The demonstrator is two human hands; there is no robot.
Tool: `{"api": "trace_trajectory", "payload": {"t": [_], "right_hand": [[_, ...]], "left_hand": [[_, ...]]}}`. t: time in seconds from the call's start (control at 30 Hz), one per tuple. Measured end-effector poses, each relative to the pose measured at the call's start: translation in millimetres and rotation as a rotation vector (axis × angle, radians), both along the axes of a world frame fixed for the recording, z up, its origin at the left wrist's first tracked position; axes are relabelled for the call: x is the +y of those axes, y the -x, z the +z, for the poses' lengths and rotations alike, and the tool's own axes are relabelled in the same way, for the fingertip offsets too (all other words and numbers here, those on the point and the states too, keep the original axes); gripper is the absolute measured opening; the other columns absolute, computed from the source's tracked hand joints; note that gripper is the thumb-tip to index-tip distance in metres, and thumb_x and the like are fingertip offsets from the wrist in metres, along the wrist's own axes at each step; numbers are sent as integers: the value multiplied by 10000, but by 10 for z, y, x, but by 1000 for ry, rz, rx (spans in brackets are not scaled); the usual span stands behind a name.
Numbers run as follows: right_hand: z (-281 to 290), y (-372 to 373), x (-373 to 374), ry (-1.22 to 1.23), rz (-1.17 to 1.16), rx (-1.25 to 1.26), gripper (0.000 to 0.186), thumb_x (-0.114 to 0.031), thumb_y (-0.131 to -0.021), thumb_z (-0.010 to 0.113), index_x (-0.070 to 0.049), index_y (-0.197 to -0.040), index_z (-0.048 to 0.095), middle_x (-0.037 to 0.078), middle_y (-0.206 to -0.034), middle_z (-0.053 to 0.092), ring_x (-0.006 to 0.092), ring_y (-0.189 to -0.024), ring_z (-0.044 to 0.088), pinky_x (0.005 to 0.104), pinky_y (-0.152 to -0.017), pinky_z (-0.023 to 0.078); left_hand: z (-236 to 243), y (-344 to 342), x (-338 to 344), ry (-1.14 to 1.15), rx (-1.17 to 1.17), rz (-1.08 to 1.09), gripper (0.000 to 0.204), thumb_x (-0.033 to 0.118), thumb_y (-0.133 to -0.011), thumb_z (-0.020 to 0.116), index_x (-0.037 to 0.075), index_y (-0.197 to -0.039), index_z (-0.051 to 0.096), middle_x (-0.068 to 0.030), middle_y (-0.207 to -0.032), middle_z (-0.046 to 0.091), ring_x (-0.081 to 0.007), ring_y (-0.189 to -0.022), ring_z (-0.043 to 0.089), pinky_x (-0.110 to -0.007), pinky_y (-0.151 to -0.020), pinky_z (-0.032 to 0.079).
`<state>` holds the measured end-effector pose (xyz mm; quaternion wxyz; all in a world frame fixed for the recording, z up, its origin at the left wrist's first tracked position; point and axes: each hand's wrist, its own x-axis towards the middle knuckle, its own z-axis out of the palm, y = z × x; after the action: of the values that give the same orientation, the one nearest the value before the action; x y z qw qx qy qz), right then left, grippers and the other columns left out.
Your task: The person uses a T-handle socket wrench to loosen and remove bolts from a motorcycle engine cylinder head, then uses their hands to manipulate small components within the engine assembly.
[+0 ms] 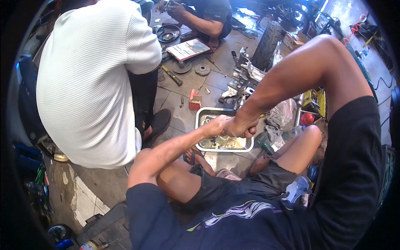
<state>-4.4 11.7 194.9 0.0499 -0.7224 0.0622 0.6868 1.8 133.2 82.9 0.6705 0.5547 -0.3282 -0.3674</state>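
Observation:
My left hand [218,126] and my right hand [242,126] meet over a shallow metal tray [225,150] on the floor in front of me. Both are closed, with the right curled like a fist against the left fingertips. Whatever lies between them is hidden by the fingers. The tray contains yellowish liquid and several small dark parts. Just beyond the right wrist is a metal engine assembly [246,81]. A small red box [194,100] stands behind the tray's far left corner.
A person in a white shirt [96,83] sits close on my left; another person [204,23] works farther off. A tyre [268,46], a yellow-handled tool [171,76] and a flat box [188,49] lie ahead. A crumpled grey cloth [273,132] and a plastic bag [283,110] are right of the tray.

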Motion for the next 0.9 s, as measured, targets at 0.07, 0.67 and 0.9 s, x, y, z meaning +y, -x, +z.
{"api": "trace_trajectory", "payload": {"t": [0.07,0.67,0.9], "right_hand": [[220,53,11,2,-5,-21,305,-364,-935,343,-177,-699,389,-60,-563,334,65,-406,294,220,-360,186],[-66,831,-618,-818,-135,-1594,179,-174,-891,650,-28,-822,574,118,-664,578,283,-572,582,366,-550,456],[-791,629,-92,-1716,-950,-1804,455,-291,-1029,401,-22,-673,488,91,-591,512,193,-524,488,317,-512,386]], "left_hand": [[-82,77,-65,73,96,15,300,287,-930,530,13,-994,633,9,-806,604,-55,-654,510,-237,-537,416],[161,102,-89,-100,273,16,567,608,-976,374,84,-842,544,42,-600,415,-62,-471,331,-234,-443,278],[-52,119,-232,31,-223,448,461,436,-1033,351,72,-899,599,-38,-745,554,-98,-681,529,-238,-611,433]]}}
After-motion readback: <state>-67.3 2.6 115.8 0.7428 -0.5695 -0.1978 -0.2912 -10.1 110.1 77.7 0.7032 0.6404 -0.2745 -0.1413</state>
